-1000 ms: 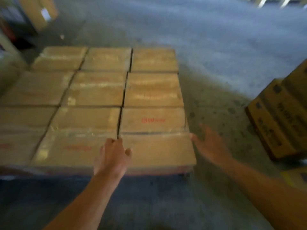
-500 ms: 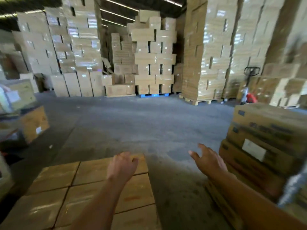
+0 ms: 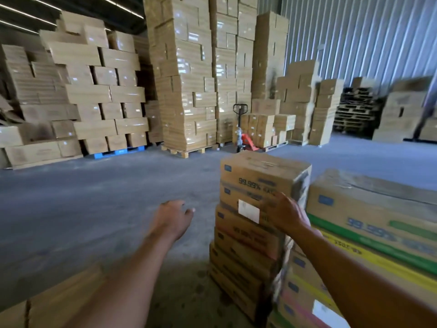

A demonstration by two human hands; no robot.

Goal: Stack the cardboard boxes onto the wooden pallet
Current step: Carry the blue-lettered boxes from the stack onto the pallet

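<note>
A stack of printed cardboard boxes stands at the right, and its top box [image 3: 262, 178] has blue marks and "99.99%" lettering. My right hand [image 3: 285, 215] is against the near face of that stack, just below the top box, fingers spread. My left hand [image 3: 173, 217] hovers open in the air to the left of the stack, touching nothing. A corner of the flat layer of plain boxes [image 3: 63, 297] I stacked shows at the bottom left; the pallet beneath them is hidden.
A second stack with green and yellow bands [image 3: 369, 223] sits right of the first. Tall walls of boxes [image 3: 186, 74] fill the back. An orange pallet jack [image 3: 243, 136] stands near them. Empty wooden pallets [image 3: 354, 110] are piled at the far right. Grey concrete floor [image 3: 94, 197] lies between.
My view has swung up and to the right, from the flat box layer to the printed stack. My right hand has reached the stack's face; my left hand trails in the air.
</note>
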